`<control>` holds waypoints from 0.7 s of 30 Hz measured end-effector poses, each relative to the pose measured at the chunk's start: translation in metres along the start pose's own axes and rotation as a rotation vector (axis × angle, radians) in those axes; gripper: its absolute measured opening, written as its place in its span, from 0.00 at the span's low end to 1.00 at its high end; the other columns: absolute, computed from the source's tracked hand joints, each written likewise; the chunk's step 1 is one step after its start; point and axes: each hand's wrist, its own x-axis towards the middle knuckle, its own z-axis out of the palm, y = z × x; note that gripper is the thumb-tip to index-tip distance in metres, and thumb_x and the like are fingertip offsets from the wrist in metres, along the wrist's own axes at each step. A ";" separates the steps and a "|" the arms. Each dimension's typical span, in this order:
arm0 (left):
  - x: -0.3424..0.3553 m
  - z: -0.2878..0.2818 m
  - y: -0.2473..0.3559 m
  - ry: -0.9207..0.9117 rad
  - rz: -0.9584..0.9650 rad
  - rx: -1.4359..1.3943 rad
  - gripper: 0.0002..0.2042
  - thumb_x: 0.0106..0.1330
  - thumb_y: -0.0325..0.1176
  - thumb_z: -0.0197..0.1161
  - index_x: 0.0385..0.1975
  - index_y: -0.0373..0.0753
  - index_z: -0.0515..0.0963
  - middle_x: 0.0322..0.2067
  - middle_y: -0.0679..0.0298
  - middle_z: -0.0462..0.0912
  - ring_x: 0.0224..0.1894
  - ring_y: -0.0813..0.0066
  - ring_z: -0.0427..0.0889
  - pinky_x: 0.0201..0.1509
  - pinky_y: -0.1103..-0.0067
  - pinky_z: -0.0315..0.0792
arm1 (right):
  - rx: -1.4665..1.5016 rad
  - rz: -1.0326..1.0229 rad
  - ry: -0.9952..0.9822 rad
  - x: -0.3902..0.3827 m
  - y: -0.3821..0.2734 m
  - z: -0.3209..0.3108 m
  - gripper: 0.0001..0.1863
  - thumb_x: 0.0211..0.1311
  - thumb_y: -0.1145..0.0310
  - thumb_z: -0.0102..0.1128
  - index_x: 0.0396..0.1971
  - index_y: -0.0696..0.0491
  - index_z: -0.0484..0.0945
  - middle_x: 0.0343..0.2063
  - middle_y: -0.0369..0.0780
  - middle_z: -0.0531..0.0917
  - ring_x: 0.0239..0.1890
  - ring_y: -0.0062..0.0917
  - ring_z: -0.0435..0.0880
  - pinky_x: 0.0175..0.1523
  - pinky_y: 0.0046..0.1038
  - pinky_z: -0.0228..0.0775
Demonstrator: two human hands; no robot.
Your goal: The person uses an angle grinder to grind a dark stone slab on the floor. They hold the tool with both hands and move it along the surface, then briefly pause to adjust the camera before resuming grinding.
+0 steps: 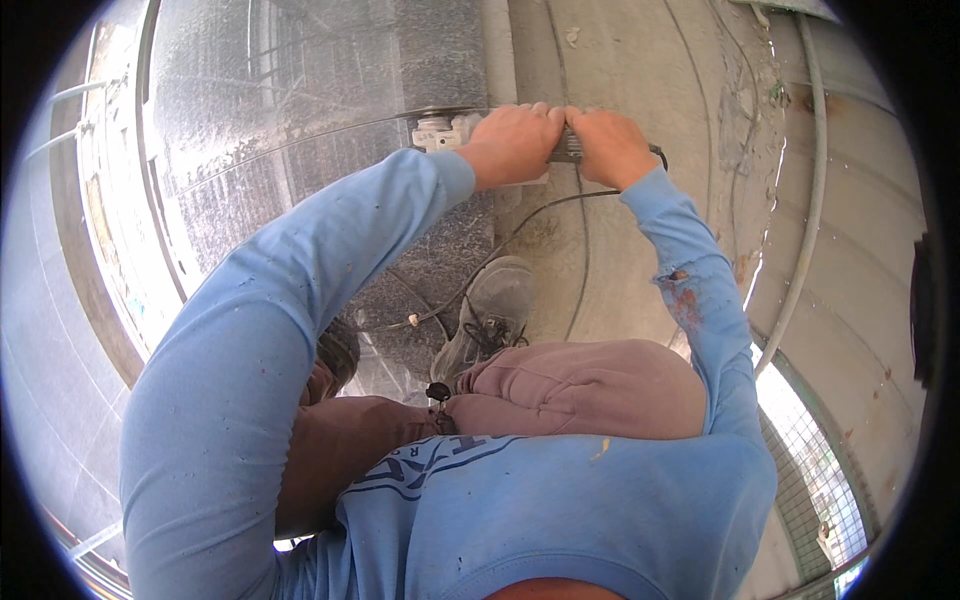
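Note:
My left hand and my right hand are closed side by side on a hand-held power tool with a pale head and a thin flat disc, like an angle grinder or cutter. It lies level with a thin line across a glossy, wet-looking speckled dark slab, near the slab's right edge. A black cord curves from the tool down across the slab. Much of the tool's body is hidden under my fingers.
My shoe is below the tool, at the slab's edge. A concrete floor with thin cables runs to the right, beside a long pipe and, lower right, wire mesh. A curved metal frame and tiled surface are at the left.

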 end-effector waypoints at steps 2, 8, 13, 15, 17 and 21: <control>-0.002 0.000 -0.004 -0.017 -0.011 -0.002 0.21 0.56 0.33 0.71 0.47 0.34 0.72 0.43 0.52 0.81 0.49 0.51 0.83 0.51 0.61 0.79 | 0.011 -0.014 0.006 0.003 -0.002 0.005 0.17 0.54 0.77 0.64 0.45 0.52 0.74 0.36 0.47 0.85 0.42 0.48 0.86 0.42 0.47 0.79; -0.010 0.000 -0.013 -0.061 -0.054 0.016 0.23 0.56 0.34 0.72 0.49 0.34 0.72 0.46 0.52 0.81 0.51 0.51 0.83 0.53 0.61 0.79 | 0.045 -0.035 0.015 0.013 -0.010 0.014 0.19 0.53 0.77 0.66 0.45 0.53 0.74 0.37 0.47 0.85 0.42 0.48 0.86 0.43 0.47 0.79; -0.013 0.001 -0.021 -0.065 -0.062 0.041 0.25 0.55 0.35 0.74 0.50 0.34 0.71 0.46 0.52 0.81 0.50 0.50 0.83 0.52 0.61 0.79 | 0.056 -0.041 -0.013 0.020 -0.017 0.012 0.19 0.52 0.77 0.67 0.45 0.53 0.74 0.38 0.48 0.85 0.43 0.48 0.86 0.45 0.46 0.79; -0.013 0.002 -0.021 -0.050 -0.046 0.033 0.26 0.54 0.36 0.74 0.49 0.34 0.71 0.45 0.52 0.81 0.50 0.50 0.83 0.52 0.61 0.79 | 0.058 -0.040 -0.020 0.020 -0.015 0.014 0.19 0.52 0.77 0.67 0.45 0.54 0.74 0.38 0.48 0.85 0.43 0.49 0.86 0.45 0.46 0.79; -0.014 0.003 -0.019 -0.042 -0.034 0.018 0.25 0.54 0.36 0.74 0.49 0.34 0.71 0.45 0.52 0.81 0.49 0.50 0.83 0.52 0.61 0.79 | 0.064 -0.037 -0.024 0.016 -0.016 0.013 0.19 0.52 0.77 0.67 0.45 0.54 0.73 0.38 0.48 0.85 0.43 0.49 0.86 0.45 0.47 0.79; -0.011 0.005 -0.006 -0.024 -0.011 -0.023 0.23 0.55 0.34 0.72 0.47 0.34 0.71 0.44 0.52 0.82 0.49 0.50 0.84 0.51 0.61 0.79 | 0.075 -0.007 -0.024 -0.002 -0.014 -0.001 0.19 0.52 0.77 0.67 0.45 0.53 0.73 0.37 0.48 0.85 0.42 0.49 0.85 0.44 0.47 0.78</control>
